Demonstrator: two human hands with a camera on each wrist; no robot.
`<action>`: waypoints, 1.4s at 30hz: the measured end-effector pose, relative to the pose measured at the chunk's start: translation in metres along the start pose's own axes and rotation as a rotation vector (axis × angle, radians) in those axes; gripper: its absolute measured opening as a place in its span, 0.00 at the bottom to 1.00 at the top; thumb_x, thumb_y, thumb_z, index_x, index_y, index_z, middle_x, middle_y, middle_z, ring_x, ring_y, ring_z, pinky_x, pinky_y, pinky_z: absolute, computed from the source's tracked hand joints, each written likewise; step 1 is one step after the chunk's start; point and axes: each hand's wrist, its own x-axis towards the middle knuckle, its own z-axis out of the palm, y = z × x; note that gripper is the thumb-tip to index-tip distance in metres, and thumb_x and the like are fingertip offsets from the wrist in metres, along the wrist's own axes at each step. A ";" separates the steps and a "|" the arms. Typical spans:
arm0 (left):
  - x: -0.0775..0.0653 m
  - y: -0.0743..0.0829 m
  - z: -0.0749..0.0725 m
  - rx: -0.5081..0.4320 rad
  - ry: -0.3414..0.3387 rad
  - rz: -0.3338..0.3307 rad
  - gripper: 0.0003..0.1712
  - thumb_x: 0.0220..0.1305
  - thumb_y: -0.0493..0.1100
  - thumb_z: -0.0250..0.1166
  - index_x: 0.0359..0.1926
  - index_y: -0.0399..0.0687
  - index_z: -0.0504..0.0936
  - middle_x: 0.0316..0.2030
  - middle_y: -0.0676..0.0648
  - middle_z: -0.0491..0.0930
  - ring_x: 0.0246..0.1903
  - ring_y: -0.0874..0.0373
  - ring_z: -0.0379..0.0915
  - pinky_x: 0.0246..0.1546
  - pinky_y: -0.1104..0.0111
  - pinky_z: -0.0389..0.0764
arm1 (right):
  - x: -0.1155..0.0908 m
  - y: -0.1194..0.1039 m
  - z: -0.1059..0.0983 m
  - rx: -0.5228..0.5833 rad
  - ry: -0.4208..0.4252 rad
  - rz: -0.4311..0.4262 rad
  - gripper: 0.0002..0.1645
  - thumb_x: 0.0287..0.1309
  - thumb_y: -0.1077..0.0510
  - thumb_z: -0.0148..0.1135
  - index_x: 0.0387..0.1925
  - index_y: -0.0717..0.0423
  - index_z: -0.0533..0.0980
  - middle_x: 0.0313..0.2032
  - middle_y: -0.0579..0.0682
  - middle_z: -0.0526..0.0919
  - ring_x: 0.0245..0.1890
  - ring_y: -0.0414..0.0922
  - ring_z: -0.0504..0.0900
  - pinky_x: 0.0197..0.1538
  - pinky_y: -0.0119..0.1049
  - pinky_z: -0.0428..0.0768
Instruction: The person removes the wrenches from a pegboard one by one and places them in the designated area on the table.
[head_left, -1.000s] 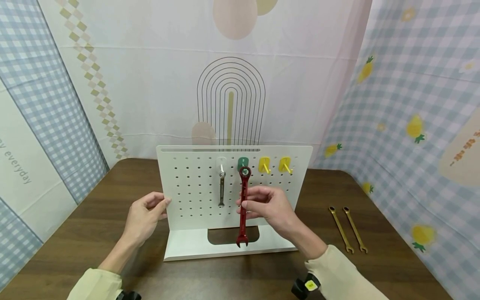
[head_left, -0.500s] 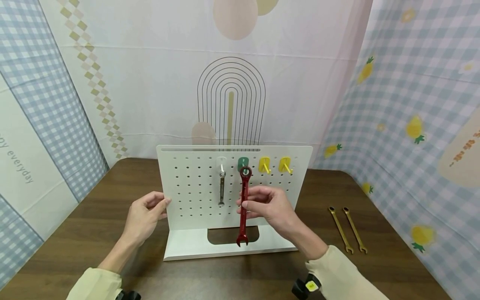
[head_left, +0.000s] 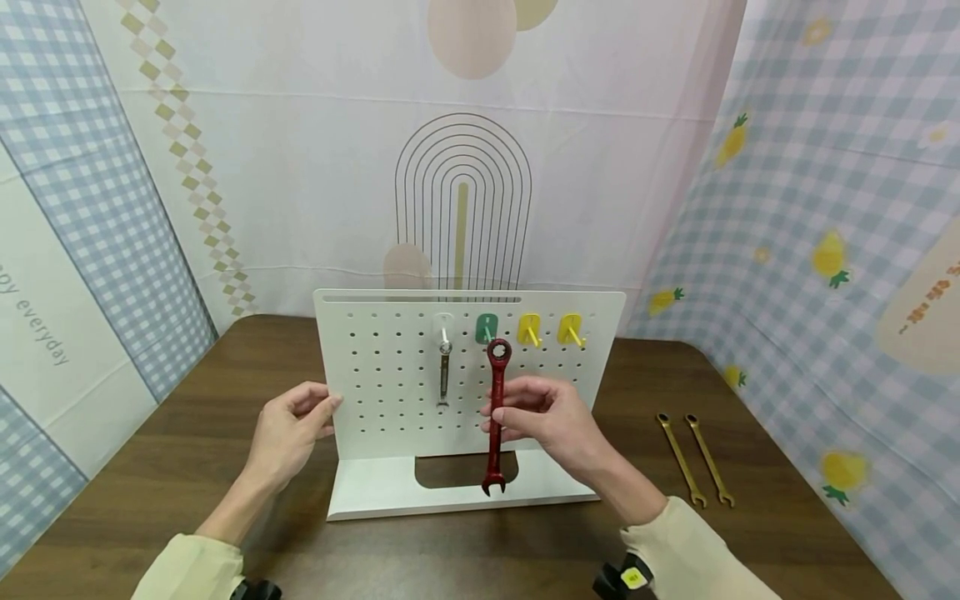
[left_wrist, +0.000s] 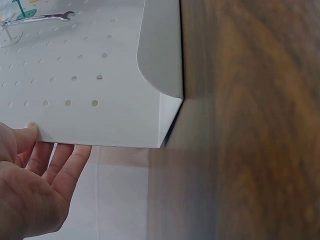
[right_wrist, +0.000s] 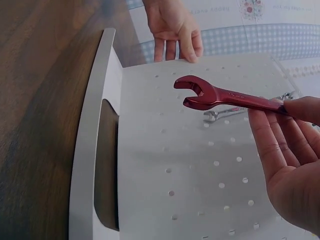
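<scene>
My right hand pinches a red combination wrench at mid-shaft, upright in front of the white pegboard. Its ring end is uppermost, just below and in front of the green hook; its open end points down, large in the right wrist view. My left hand holds the pegboard's left edge, thumb on the front and fingers behind, as the left wrist view shows. From the white hook hangs a small silver wrench.
Two yellow hooks sit to the right of the green one. On the brown table, to the right, two gold wrenches lie side by side. A patterned cloth hangs behind and around the table.
The red wrench has shifted slightly right and down with my right hand, its ring end now off the green hook's tip. My left hand has stayed on the pegboard's edge.
</scene>
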 end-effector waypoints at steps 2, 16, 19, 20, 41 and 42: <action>0.000 0.000 0.000 -0.001 0.001 0.001 0.11 0.75 0.37 0.67 0.49 0.32 0.84 0.39 0.44 0.88 0.33 0.66 0.82 0.37 0.75 0.89 | -0.001 0.002 -0.003 -0.009 0.003 0.009 0.19 0.66 0.67 0.69 0.54 0.76 0.79 0.44 0.57 0.92 0.41 0.46 0.93 0.47 0.47 0.93; -0.002 -0.001 -0.002 0.005 0.013 0.010 0.12 0.75 0.39 0.68 0.49 0.32 0.85 0.37 0.45 0.87 0.32 0.66 0.81 0.36 0.76 0.89 | -0.011 0.011 -0.020 -0.065 0.040 0.063 0.22 0.66 0.66 0.69 0.55 0.79 0.77 0.45 0.65 0.90 0.40 0.45 0.93 0.47 0.45 0.93; -0.003 -0.001 -0.002 0.016 0.014 0.012 0.12 0.75 0.40 0.68 0.49 0.32 0.85 0.38 0.44 0.88 0.32 0.67 0.81 0.36 0.76 0.89 | -0.013 0.014 -0.024 -0.068 0.036 0.072 0.22 0.67 0.66 0.69 0.55 0.79 0.76 0.44 0.60 0.91 0.40 0.46 0.93 0.47 0.45 0.93; -0.004 -0.001 -0.002 0.018 0.013 0.013 0.12 0.75 0.40 0.68 0.49 0.33 0.85 0.38 0.44 0.88 0.32 0.67 0.81 0.36 0.76 0.89 | -0.014 0.014 -0.025 -0.069 0.034 0.076 0.23 0.67 0.66 0.69 0.56 0.79 0.76 0.43 0.58 0.92 0.40 0.46 0.93 0.47 0.45 0.93; -0.007 0.002 -0.002 0.019 0.024 0.007 0.12 0.74 0.39 0.69 0.49 0.33 0.85 0.39 0.42 0.88 0.32 0.68 0.82 0.35 0.76 0.89 | -0.032 0.028 -0.060 -0.105 0.035 0.157 0.26 0.68 0.67 0.68 0.61 0.81 0.72 0.47 0.65 0.89 0.41 0.44 0.92 0.47 0.44 0.93; -0.007 0.002 -0.002 0.020 0.024 0.009 0.12 0.74 0.39 0.69 0.49 0.33 0.85 0.39 0.42 0.88 0.32 0.68 0.82 0.35 0.76 0.89 | -0.033 0.029 -0.061 -0.108 0.036 0.160 0.26 0.68 0.67 0.67 0.61 0.81 0.72 0.48 0.67 0.89 0.41 0.44 0.92 0.47 0.44 0.93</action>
